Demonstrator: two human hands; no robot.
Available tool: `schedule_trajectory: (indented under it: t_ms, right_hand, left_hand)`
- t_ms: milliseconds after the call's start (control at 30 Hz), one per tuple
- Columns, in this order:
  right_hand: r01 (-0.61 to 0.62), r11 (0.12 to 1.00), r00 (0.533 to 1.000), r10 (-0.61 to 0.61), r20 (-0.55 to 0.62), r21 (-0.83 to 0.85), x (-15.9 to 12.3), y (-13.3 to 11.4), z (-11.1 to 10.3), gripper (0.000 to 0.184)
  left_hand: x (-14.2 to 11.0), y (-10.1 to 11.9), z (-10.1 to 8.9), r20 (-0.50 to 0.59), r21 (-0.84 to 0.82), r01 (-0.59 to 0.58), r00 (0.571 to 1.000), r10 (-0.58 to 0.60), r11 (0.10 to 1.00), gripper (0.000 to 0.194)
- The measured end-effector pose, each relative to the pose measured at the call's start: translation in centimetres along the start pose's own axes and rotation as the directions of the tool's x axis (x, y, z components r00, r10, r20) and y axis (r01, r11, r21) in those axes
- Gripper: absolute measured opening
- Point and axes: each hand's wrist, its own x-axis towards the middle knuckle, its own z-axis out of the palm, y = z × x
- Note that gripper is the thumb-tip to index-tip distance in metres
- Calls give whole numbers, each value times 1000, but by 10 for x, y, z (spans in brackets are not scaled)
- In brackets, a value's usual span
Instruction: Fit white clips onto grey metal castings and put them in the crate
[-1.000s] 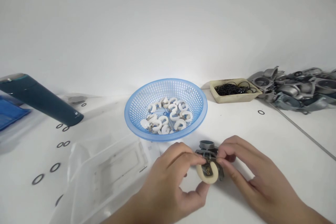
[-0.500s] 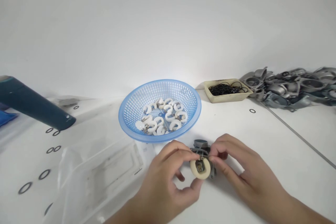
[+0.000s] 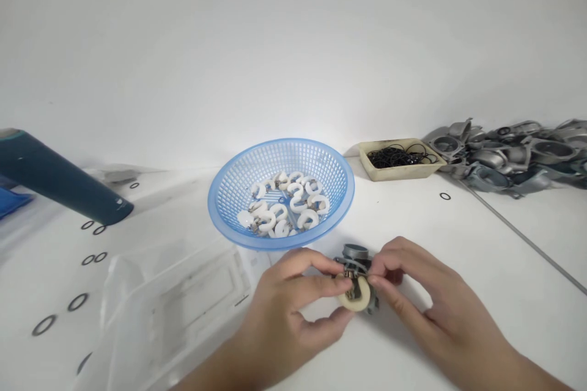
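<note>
A grey metal carburetor body (image 3: 355, 250) sits on the white table in front of me. Against its near side is a cream, horseshoe-shaped carburetor float (image 3: 360, 302), its open ends facing up. My left hand (image 3: 298, 299) grips the float, thumb underneath and fingertips over its upper left end and the small brass-coloured parts in its middle. To the right, my right hand (image 3: 417, 293) is closed in a pinch at the float's upper right end, against the body. Whatever lies between those fingertips is too small to make out.
A blue plastic basket (image 3: 213, 208) holds several white floats. Behind it to the right stands a cream tray (image 3: 398, 176) of thin black rings, beside piled grey metal castings (image 3: 504, 156). At left are a clear plastic tray (image 3: 114, 317), a dark teal tumbler (image 3: 68, 180) and scattered black rings (image 3: 77, 302).
My left index and middle fingers have shifted over the float's upper left end and its middle. The right hand still pinches at the same spot.
</note>
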Motion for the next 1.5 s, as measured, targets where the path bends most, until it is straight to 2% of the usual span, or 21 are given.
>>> schedule_trajectory:
  t_ms: [200, 400, 567, 667, 867, 1000, 1067, 1200, 1333, 1500]
  right_hand:
    - [-38, 998, 999, 37, -25, -49, 0, -6, -3, 13]
    - [105, 978, 994, -104, 15, -179, 4, 2, -9, 9]
    - [102, 949, 994, -107, 0, -300, 0, 0, -9, 9]
    - [134, 932, 990, -144, -5, -338, -3, -2, -10, 10]
    - [125, 926, 992, -127, 18, -356, -3, -1, -11, 7]
    - [116, 924, 993, -112, 31, -365, -5, 3, -14, 9]
    - [116, 929, 993, -108, 43, -352, -6, 5, -16, 10]
    - [94, 941, 995, -82, 51, -325, -5, 5, -17, 10]
    - [95, 951, 995, -86, 41, -294, -2, 4, -15, 8]
    - [89, 958, 996, -81, 41, -272, 0, 2, -14, 8]
  left_hand:
    - [5, -7, 0, -68, 37, -83, 994, 85, 996, 31]
    - [1, -6, 4, -119, 57, -30, 992, 37, 998, 36]
    - [1, 1, 6, -137, -21, -1, 991, -1, 1000, 33]
    - [2, 5, 5, -130, 38, -29, 991, 34, 999, 29]
    - [-3, 6, 9, -123, 85, 24, 992, -14, 996, 32]
    - [-10, 4, 20, -118, 48, 171, 979, -164, 984, 61]
    - [-12, 3, 26, -116, 54, 227, 969, -219, 972, 68]
    - [-12, 1, 29, -95, 59, 195, 977, -189, 979, 68]
    - [-10, -2, 26, -101, 24, 140, 985, -137, 990, 59]
    - [-6, -4, 21, -34, -33, 206, 978, -207, 978, 56]
